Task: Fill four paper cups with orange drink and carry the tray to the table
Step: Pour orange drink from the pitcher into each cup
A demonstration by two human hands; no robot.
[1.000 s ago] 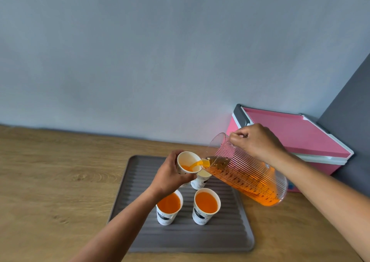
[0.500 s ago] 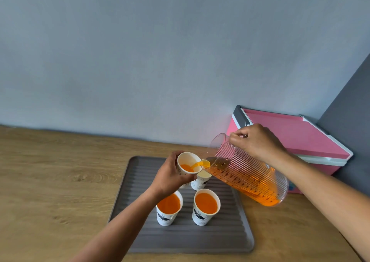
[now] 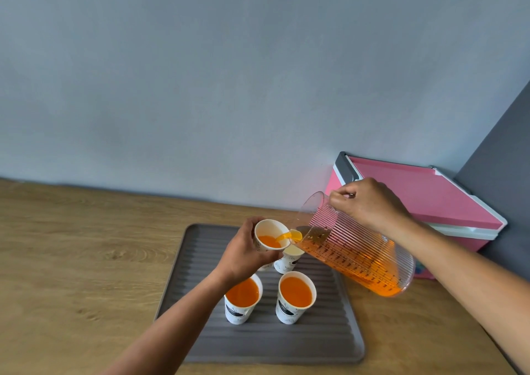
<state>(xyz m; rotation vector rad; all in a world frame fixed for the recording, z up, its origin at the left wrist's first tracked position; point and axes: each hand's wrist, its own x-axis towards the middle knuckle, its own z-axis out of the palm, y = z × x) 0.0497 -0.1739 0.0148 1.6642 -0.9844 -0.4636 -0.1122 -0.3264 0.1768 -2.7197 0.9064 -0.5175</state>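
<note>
My left hand (image 3: pixel 243 252) grips a white paper cup (image 3: pixel 269 237), held tilted above the grey ribbed tray (image 3: pixel 206 265). My right hand (image 3: pixel 370 206) holds a clear ribbed pitcher (image 3: pixel 355 248) tipped leftward, and orange drink streams from its spout into that cup. Two paper cups full of orange drink stand on the tray's near half, one on the left (image 3: pixel 242 300) and one on the right (image 3: pixel 295 295). Behind them a fourth cup (image 3: pixel 288 260) stands partly hidden under the pitcher's spout; its contents are hard to see.
The tray lies on a wooden counter (image 3: pixel 86 260) against a pale blue wall. A pink cooler box (image 3: pixel 430 199) with a white rim sits at the back right, just behind the pitcher. A dark grey panel (image 3: pixel 504 173) closes the right side.
The orange drink in the held cup has risen a little as pouring goes on. Both hands stay almost where they were.
</note>
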